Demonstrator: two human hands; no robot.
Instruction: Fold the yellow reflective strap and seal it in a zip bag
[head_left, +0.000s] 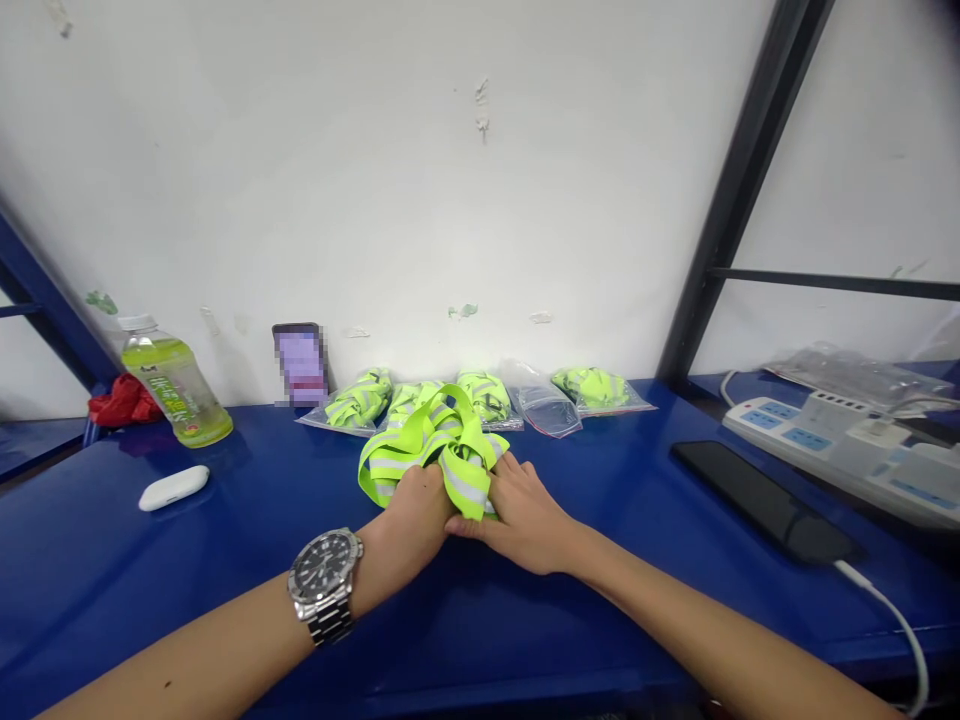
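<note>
From the head view, here we are at the blue table (pixel 247 540), and both hands are in close on a neon-yellow strap bundle (pixel 405 440) with silver stripes, right in front of the person, in the middle of the table! The left hand (pixel 418 512), wristwatch (pixel 326 575) just behind it, is curled nearly into a fist on the strap, fingertips hidden. The right hand (pixel 529 515) closes in beside it, fingers bent onto the webbing, thumb reaching across towards the left hand. Just behind, bagged neon straps (pixel 592 388) line up near the wall (pixel 570 200), a flat clear bag (pixel 551 412) among them. A green-labelled bottle (pixel 176 385) stands off left; a dark phone (pixel 761 500) lies right.
</note>
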